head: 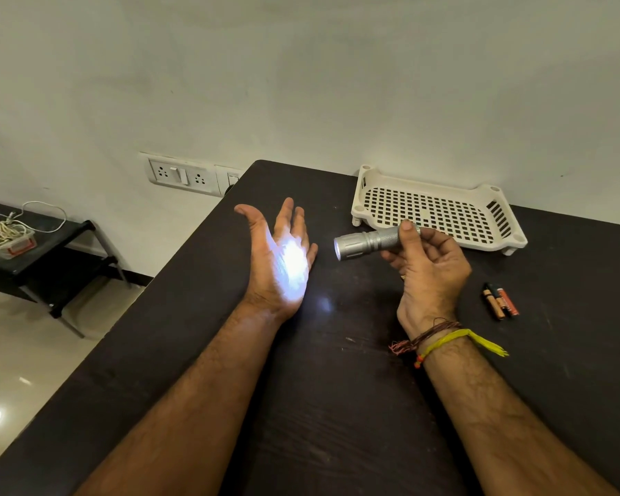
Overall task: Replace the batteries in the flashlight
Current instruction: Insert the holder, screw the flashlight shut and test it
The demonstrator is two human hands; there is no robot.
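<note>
Right hand (426, 266) grips the flashlight (369, 241) sideways, lens aimed at the flat-open left hand (279, 255) (beam's lit).

bare forearms; right wrist (433, 340) wears brown, yellow and orange threads.

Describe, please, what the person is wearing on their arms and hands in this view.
Both forearms are bare, with no sleeves or gloves. The right wrist carries a bundle of thin reddish-brown threads and a yellow thread band with loose ends and small orange beads. A ring shows on a finger of the right hand. The left hand wears nothing visible.
</note>
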